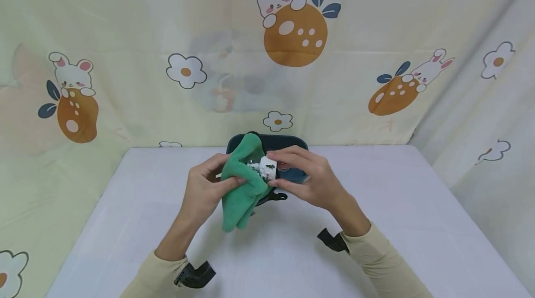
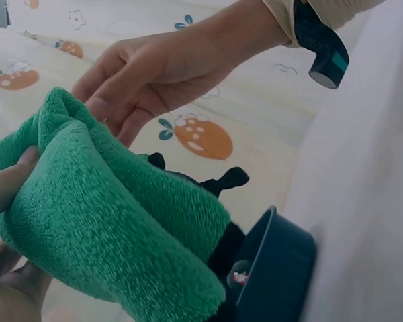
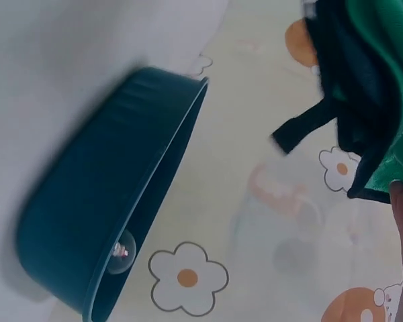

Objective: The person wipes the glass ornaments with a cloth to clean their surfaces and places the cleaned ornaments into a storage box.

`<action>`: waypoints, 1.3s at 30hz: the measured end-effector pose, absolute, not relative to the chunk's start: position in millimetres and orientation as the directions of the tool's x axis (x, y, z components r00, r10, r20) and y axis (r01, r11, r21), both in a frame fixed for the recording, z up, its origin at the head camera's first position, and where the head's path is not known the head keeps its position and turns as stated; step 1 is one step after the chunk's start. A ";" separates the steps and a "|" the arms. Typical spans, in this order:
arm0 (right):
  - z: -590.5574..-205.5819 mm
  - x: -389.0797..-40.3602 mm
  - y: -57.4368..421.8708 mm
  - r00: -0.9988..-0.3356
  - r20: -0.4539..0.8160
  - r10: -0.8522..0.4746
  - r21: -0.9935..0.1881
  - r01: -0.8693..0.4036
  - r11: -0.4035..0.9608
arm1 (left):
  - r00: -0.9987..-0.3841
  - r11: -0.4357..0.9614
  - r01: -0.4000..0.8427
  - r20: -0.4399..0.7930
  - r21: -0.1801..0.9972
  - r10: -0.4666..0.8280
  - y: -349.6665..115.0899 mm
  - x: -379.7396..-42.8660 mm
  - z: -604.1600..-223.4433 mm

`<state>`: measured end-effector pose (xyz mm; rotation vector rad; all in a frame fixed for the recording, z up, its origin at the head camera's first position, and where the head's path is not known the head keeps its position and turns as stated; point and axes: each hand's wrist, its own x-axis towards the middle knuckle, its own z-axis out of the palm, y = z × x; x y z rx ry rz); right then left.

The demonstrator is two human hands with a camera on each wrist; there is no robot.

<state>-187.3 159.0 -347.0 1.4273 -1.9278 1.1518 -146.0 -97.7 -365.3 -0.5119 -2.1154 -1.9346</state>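
Observation:
A green plush cloth piece (image 1: 244,191) with dark trim and black tabs is up in front of me, above the table. My left hand (image 1: 209,179) grips its left side, thumb in front. At its right-hand opening, my right hand (image 1: 311,175) pinches a small white object with black marks (image 1: 268,168) between thumb and fingers. Part of that object is tucked among the cloth's folds, so its kind stays hidden. In the left wrist view the cloth (image 2: 107,215) hides the white object. Only a sliver of white shows at the right wrist view's edge.
Behind the hands stands a dark blue bin (image 1: 288,142) on the white table (image 1: 359,168). A clear ball (image 3: 123,253) with something small inside lies in it. A patterned curtain (image 1: 146,24) hangs at the back and sides.

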 end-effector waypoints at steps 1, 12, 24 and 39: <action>-347.3 -186.8 159.1 -0.371 0.764 -0.528 -0.381 -0.920 0.096 | -0.906 0.070 0.418 0.410 0.906 0.101 -97.5 -145.8 -365.6; -344.5 -182.5 162.1 -0.571 0.634 -0.522 -0.616 -0.781 0.107 | -0.839 0.081 0.540 0.528 0.838 0.129 -95.7 -143.3 -366.4; -340.3 -179.6 162.3 -0.639 0.540 -0.548 -0.710 -0.696 0.113 | -0.775 0.056 0.629 0.619 0.775 0.128 -92.4 -141.2 -367.2; -344.8 -182.9 157.0 -0.468 0.694 -0.547 -0.509 -0.857 0.086 | -0.894 0.057 0.444 0.439 0.894 0.087 -93.6 -143.2 -364.7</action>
